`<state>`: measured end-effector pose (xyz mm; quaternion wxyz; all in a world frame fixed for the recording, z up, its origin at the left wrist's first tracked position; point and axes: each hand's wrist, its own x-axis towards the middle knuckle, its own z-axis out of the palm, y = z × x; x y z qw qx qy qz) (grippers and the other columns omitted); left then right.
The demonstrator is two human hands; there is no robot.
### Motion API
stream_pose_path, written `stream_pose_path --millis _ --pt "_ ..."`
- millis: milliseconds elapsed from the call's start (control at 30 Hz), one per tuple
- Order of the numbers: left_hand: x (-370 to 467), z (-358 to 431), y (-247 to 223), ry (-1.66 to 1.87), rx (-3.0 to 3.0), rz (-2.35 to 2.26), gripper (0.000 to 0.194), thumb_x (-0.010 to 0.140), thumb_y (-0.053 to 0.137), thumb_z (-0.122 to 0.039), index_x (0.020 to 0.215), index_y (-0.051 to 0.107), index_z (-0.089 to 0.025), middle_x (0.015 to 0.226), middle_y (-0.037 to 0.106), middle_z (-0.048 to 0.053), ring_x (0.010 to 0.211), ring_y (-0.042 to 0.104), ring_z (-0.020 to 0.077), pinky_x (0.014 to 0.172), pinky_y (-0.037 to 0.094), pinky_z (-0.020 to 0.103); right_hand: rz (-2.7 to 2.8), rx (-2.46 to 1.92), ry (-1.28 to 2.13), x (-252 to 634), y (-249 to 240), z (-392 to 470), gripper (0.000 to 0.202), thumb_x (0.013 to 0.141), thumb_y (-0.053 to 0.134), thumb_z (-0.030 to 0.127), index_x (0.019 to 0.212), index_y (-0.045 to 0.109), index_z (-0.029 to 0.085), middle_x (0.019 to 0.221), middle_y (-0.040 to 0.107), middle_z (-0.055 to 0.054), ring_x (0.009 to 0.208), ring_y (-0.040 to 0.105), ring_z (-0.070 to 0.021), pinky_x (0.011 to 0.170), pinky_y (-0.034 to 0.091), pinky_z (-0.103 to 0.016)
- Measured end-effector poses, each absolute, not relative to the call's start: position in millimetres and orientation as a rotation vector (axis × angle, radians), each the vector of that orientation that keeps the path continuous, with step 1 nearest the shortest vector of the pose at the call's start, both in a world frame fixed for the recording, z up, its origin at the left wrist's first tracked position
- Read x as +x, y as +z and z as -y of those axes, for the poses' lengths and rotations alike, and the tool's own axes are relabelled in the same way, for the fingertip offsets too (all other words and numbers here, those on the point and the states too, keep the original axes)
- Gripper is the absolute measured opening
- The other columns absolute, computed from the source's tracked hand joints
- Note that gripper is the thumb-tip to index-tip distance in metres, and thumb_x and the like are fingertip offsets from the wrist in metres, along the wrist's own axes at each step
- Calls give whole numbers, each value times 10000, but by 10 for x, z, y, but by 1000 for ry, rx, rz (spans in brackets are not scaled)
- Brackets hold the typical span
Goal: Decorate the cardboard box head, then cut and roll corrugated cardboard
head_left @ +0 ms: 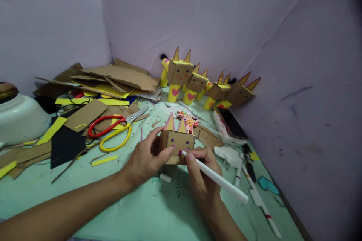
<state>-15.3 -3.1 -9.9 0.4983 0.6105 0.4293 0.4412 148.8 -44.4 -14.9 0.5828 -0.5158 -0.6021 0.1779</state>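
My left hand [146,159] grips the spiked cardboard box [179,142] from nine o'clock; right hand [202,185] pinches white marker [223,181], tip at box face, butt toward four.

Craft workspace, cardboard scraps [121,77], scissors [131,118]

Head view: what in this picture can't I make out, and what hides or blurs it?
All in the head view:
Left hand: some fingertips, hidden behind the cardboard box.
Back of the cardboard box: turned away from the camera.
White container: its left side, cut off by the left edge.
Green writing on the table: too small and blurred to read.
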Motion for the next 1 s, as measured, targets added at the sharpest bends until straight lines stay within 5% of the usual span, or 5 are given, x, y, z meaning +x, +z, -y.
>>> stream_pose_path --millis 1000 --pt "-142 25 -126 1069 1531 -1092 683 802 625 -466 1384 411 -178 1148 674 130 1038 657 287 891 540 417 1514 -1225 342 1503 -76 465 196 873 583 351 725 580 223 592 648 27 498 571 -137 475 408 -233"
